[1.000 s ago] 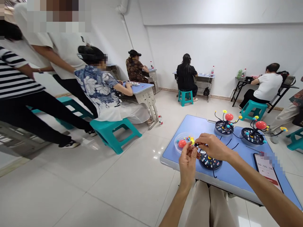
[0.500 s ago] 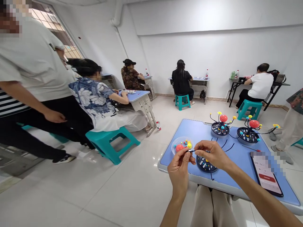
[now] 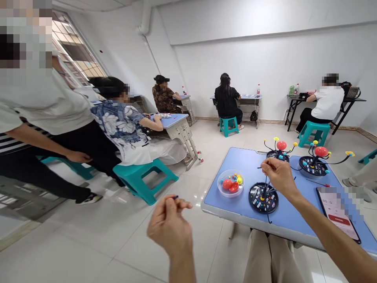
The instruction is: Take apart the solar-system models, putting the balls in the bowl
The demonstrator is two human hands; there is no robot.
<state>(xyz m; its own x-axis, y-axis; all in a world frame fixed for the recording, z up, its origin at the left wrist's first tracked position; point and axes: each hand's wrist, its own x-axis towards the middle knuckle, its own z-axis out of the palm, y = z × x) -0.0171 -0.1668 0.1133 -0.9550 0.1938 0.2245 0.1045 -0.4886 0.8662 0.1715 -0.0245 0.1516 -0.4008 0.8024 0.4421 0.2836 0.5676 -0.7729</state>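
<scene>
My left hand (image 3: 172, 224) is out past the table's left edge, over the floor, thumb and forefinger pinching a small dark piece (image 3: 176, 197). Above the table, my right hand (image 3: 278, 175) pinches a thin black rod (image 3: 259, 168); its fingers hide most of it. Below this hand stands a round black base (image 3: 263, 204) with coloured stickers and thin curved arms. To its left, a clear bowl (image 3: 219, 190) holds red half-balls and small yellow, blue and red balls. Two planet models (image 3: 281, 146) (image 3: 320, 151) with red balls and curved arms stand behind.
A phone (image 3: 338, 216) and a screwdriver (image 3: 319, 183) lie on the right of the blue table (image 3: 213, 200). A person in a white shirt (image 3: 67, 106) stands at the left. Others sit at desks on teal stools (image 3: 144, 177). A bottle (image 3: 200, 157) stands on the floor.
My hands, together over the bowl before, are now apart. The left went left and down off the table; the right rose right with the rod. The bowl shows fully.
</scene>
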